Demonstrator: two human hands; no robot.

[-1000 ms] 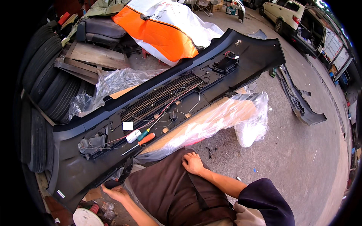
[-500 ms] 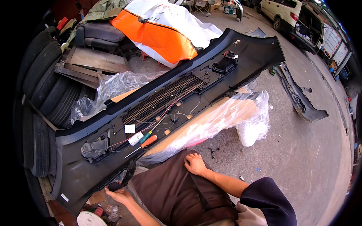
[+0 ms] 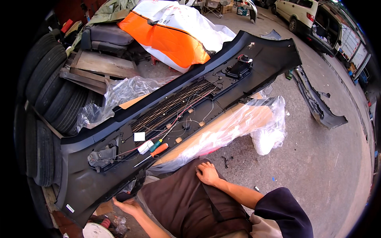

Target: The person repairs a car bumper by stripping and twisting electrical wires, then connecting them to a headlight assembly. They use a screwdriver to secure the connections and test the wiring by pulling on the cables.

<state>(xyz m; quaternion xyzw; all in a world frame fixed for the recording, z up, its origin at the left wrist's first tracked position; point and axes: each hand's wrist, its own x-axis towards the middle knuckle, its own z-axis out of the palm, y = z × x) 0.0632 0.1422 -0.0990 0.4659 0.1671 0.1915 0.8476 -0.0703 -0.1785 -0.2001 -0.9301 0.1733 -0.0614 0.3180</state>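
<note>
A long black car bumper point(image 3: 254, 59) lies inner side up, slanting from lower left to upper right in front of me. My left hand point(image 3: 129, 206) is at its near lower edge, fingers curled against the rim and partly hidden there. My right hand point(image 3: 207, 173) rests open on the brown cloth point(image 3: 178, 190) over my knee, holding nothing. On the bumper lie an orange-handled screwdriver point(image 3: 159, 149), a green-handled screwdriver point(image 3: 156, 145) and a white block-like piece point(image 3: 145, 147). Thin wires point(image 3: 178, 118) run along the grille, between a lamp point(image 3: 239, 67) and another lamp point(image 3: 102, 156).
Cardboard in clear plastic wrap point(image 3: 222, 127) lies under the bumper's near side. Stacked tyres point(image 3: 45, 79) stand at the left, by wooden boards point(image 3: 101, 63) and an orange-and-white sack point(image 3: 170, 35). A dark trim part point(image 3: 317, 103) lies on the right ground. A van point(image 3: 295, 14) stands behind.
The whole view has shifted slightly, so everything sits a little further right. Both hands keep their places, and the bumper and tools stay as they were.
</note>
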